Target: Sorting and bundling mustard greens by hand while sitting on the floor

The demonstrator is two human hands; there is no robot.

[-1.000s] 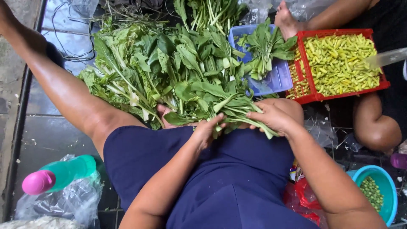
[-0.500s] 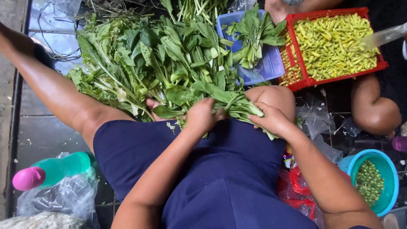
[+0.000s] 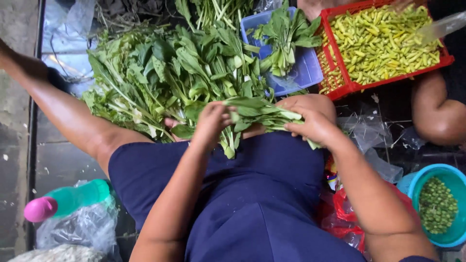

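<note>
The person wears dark navy blue clothing w/ short legs that end above the knees; the cloth is plain, no pattern or print visible. Both arms are bare up to the frame edge, no sleeves seen. Left hand point(image 3: 209, 122) and right hand point(image 3: 314, 127) have no gloves, rings or watch.

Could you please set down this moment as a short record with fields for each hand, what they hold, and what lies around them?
left hand: grips the stalk end of the bunch of leafy greens
right hand: holds the leaf end of the same bunch
bunch position: over the lap, on the dark blue garment
ahead: heap of loose greens
blue tub: holds more greens
red crate: yellow-green chillies
teal bowl: small green pieces
lower left: green bottle, pink cap
</note>
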